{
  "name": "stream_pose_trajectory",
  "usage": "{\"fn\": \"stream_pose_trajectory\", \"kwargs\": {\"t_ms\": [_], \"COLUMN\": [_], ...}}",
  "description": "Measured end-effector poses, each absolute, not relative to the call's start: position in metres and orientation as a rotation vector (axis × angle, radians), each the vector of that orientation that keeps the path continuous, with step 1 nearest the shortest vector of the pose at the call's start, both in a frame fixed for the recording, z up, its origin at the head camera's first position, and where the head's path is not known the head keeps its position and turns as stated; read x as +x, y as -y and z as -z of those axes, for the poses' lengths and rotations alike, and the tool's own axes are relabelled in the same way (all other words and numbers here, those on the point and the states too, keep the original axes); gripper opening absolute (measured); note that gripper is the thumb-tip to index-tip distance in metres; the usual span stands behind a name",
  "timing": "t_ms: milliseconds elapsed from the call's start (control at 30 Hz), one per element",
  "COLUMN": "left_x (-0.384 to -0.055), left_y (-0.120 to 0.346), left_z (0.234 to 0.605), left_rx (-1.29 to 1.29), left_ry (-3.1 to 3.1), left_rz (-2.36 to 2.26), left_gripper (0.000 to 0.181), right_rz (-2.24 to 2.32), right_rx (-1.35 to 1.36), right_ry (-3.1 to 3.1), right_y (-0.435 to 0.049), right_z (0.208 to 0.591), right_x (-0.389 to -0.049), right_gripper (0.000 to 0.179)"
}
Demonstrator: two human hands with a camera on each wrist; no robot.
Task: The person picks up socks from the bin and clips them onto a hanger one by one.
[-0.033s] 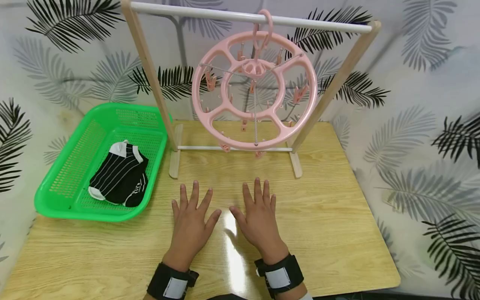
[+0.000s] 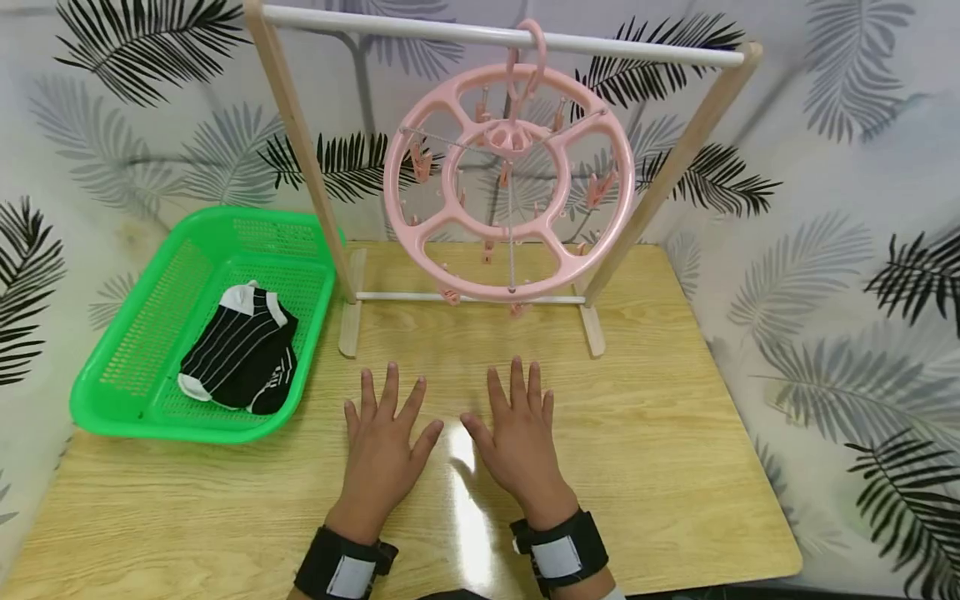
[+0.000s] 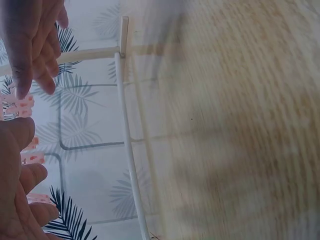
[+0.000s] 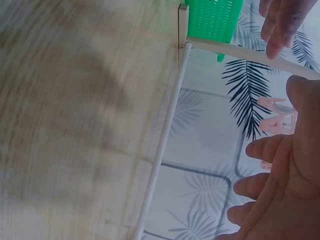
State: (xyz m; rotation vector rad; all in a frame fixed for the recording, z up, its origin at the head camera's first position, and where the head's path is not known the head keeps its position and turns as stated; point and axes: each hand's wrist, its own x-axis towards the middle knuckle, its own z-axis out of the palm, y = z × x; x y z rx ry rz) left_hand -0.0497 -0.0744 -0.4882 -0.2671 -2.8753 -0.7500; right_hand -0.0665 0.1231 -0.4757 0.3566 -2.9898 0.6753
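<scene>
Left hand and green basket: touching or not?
Apart. The head view shows a strip of bare tabletop between the left hand and the green basket.

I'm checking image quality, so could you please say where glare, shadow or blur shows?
Head: fairly sharp, with a white glare streak on the table between the left hand and right hand; left wrist: hazy, with soft dark patches and smeared wood grain; right wrist: similarly hazy, with soft shadow across the table.
</scene>
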Motion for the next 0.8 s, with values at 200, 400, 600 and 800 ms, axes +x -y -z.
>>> {"fn": "stream_pose_trajectory", "kwargs": {"t_ms": [200,400,600,800], "left_x": [-0.050,-0.050,-0.065,-0.101], "left_y": [0.078,0.081,0.080,0.076], "left_z": [0.487,0.487,0.477,0.430], "left_rx": [-0.243,-0.242,-0.387,-0.599], "left_ry": [2.856,2.789,2.442,2.252], "left_rz": [0.790,0.826,0.882,0.818], "left_gripper": [0.062,0.061,0.046,0.037], "right_rz": [-0.678,-0.620,-0.683,-0.714], "right_rx": [0.380,0.462,0.473,0.477], "right_ry": [2.977,2.834,2.714,2.652], "right_y": [-0.122,-0.127,-0.133,-0.139], "right_z": [0.478,0.484,0.487,0.490], "right_x": [-0.069,-0.071,-0.070,-0.070], "right_gripper": [0.072,0.064,0.049,0.041]}}
